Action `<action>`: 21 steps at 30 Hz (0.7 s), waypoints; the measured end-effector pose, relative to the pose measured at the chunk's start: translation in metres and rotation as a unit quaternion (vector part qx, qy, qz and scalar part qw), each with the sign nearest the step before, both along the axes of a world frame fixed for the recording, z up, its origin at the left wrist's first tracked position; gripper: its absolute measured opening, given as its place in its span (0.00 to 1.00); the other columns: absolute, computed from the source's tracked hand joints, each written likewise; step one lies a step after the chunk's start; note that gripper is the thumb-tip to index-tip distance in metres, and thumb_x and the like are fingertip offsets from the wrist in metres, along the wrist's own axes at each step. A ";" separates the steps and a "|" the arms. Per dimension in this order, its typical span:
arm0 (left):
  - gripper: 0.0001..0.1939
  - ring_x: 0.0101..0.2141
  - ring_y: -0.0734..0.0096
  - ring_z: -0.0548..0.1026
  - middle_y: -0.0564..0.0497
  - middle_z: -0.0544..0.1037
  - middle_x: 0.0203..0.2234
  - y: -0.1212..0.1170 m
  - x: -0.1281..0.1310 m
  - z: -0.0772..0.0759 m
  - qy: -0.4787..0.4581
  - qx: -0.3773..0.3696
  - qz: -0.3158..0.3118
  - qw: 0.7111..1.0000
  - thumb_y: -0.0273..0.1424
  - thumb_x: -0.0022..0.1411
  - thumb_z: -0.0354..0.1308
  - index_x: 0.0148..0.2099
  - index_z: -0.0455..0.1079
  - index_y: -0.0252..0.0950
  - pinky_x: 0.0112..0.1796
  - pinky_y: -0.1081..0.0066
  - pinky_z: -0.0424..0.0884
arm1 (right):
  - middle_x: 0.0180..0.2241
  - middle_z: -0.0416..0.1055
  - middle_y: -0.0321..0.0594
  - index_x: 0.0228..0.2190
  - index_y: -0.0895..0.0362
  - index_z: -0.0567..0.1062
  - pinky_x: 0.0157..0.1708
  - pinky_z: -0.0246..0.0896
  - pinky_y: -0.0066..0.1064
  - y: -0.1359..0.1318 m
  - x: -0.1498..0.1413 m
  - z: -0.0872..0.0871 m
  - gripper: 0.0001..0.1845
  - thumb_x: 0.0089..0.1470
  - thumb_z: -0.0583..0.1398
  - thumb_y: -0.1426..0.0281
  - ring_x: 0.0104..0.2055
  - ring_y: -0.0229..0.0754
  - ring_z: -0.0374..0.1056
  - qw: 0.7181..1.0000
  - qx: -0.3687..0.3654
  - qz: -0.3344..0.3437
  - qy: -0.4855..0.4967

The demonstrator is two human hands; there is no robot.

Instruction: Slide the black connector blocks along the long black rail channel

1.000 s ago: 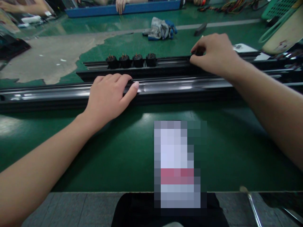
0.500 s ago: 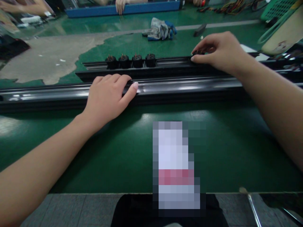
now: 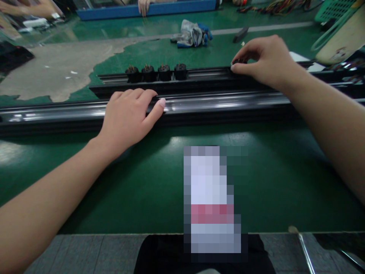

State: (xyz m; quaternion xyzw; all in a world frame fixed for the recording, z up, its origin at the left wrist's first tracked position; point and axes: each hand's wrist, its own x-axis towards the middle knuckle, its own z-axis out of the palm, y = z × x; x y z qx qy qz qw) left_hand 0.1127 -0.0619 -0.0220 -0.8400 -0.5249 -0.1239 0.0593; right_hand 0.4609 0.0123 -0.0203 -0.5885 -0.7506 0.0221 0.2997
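My left hand (image 3: 128,114) is wrapped over the near black metal rail (image 3: 228,103), with its fingers bent over the far edge and the thumb along the top. Beyond it lies a second black channel (image 3: 208,73). Several black socket modules (image 3: 164,72) with copper-coloured pins pointing up sit in a row in that channel. Further right, my right hand (image 3: 265,62) pinches a small dark piece (image 3: 240,61) at the channel, most likely another socket module. Thumb and fingers cover most of it.
A grey and blue work glove (image 3: 194,34) and a small dark block (image 3: 241,35) lie behind the channel. Across the green table (image 3: 128,198), another person's hand (image 3: 144,7) rests on a blue bar (image 3: 182,9). A green basket (image 3: 332,13) and wires (image 3: 273,7) are at the back right.
The view has shifted very slightly. Both hands keep their places, and the right fingers have moved only a little on the dark piece.
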 end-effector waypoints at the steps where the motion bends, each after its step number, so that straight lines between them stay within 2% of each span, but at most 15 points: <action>1: 0.34 0.56 0.45 0.71 0.47 0.77 0.55 0.000 0.000 0.000 -0.014 -0.006 -0.006 1.000 0.54 0.71 0.31 0.61 0.69 0.44 0.56 0.47 0.61 | 0.36 0.78 0.38 0.31 0.47 0.79 0.44 0.63 0.40 0.000 0.000 0.000 0.05 0.49 0.64 0.64 0.40 0.46 0.71 1.000 0.004 0.000 0.000; 6: 0.34 0.56 0.39 0.69 0.47 0.78 0.53 0.000 -0.001 0.000 -0.045 -0.022 -0.019 0.999 0.56 0.70 0.33 0.61 0.69 0.45 0.55 0.42 0.59 | 0.38 0.77 0.38 0.30 0.47 0.77 0.47 0.64 0.41 -0.001 0.001 -0.001 0.06 0.48 0.62 0.62 0.42 0.48 0.71 1.000 0.011 0.001 -0.021; 9: 0.33 0.56 0.40 0.70 0.48 0.78 0.52 0.000 -0.001 0.000 -0.040 -0.017 -0.022 0.999 0.55 0.70 0.34 0.61 0.69 0.46 0.55 0.42 0.59 | 0.40 0.76 0.38 0.32 0.45 0.76 0.52 0.61 0.43 0.001 0.002 -0.002 0.05 0.50 0.61 0.62 0.48 0.50 0.67 0.998 0.012 -0.013 -0.067; 13: 0.34 0.55 0.40 0.70 0.46 0.77 0.54 0.000 0.000 0.001 -0.022 -0.018 -0.015 0.999 0.55 0.70 0.33 0.61 0.69 0.44 0.54 0.42 0.60 | 0.42 0.73 0.44 0.37 0.44 0.75 0.58 0.56 0.48 0.005 0.003 -0.007 0.09 0.54 0.60 0.59 0.58 0.54 0.60 0.993 0.027 -0.031 -0.110; 16: 0.36 0.56 0.39 0.70 0.43 0.75 0.56 -0.001 0.000 0.002 -0.010 -0.023 -0.009 1.000 0.55 0.70 0.32 0.61 0.69 0.41 0.54 0.42 0.59 | 0.40 0.72 0.46 0.37 0.47 0.74 0.54 0.57 0.48 0.008 0.004 -0.010 0.11 0.53 0.60 0.57 0.52 0.56 0.63 0.991 0.010 -0.056 -0.121; 19: 0.36 0.56 0.39 0.69 0.42 0.75 0.56 -0.001 0.000 0.002 -0.013 -0.026 -0.008 1.000 0.55 0.70 0.32 0.61 0.69 0.40 0.55 0.42 0.59 | 0.35 0.72 0.44 0.35 0.49 0.71 0.45 0.59 0.43 0.009 0.004 -0.012 0.12 0.50 0.62 0.57 0.40 0.51 0.65 0.993 -0.003 -0.080 -0.083; 21: 0.35 0.57 0.38 0.69 0.43 0.75 0.56 0.000 0.000 0.001 -0.025 -0.029 -0.008 0.999 0.55 0.70 0.33 0.61 0.69 0.41 0.55 0.41 0.58 | 0.34 0.72 0.42 0.32 0.50 0.69 0.42 0.59 0.41 0.008 0.003 -0.011 0.12 0.48 0.64 0.58 0.37 0.49 0.65 0.994 0.003 -0.089 -0.066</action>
